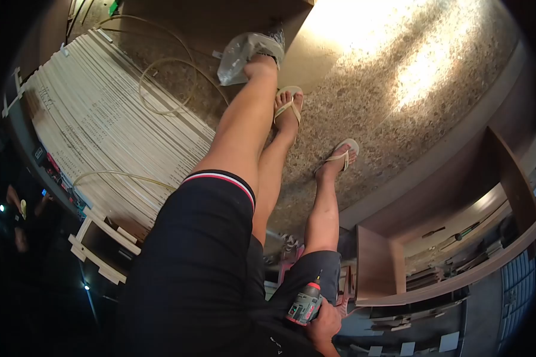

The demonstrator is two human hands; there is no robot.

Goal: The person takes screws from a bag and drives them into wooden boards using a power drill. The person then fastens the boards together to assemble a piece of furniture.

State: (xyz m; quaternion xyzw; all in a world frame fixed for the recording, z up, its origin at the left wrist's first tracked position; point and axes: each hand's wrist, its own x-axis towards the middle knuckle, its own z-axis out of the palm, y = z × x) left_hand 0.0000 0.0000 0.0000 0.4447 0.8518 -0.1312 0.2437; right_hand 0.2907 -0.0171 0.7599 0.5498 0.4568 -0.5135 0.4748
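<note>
My left arm stretches forward from a black sleeve with white and red trim. At its end, my left hand [256, 67] is closed on a clear plastic bag [235, 58]; the bag hides most of the fingers. Dark small contents show at the bag's far side, too unclear to name. Close to my body, my right hand [326, 321] wraps around a grey and red cordless drill [307, 305]. A thin bit points up from its chuck. My feet in pale flip-flops stand on the speckled floor between the two sides.
A large stack of pale boards [119, 119] lies at left, with a looped yellowish hose [142, 83] across it. A brown panel [178, 27] stands ahead. Right, a wooden cabinet frame [375, 262] holds tools and offcuts. Another person's hand [21, 238] shows at far left.
</note>
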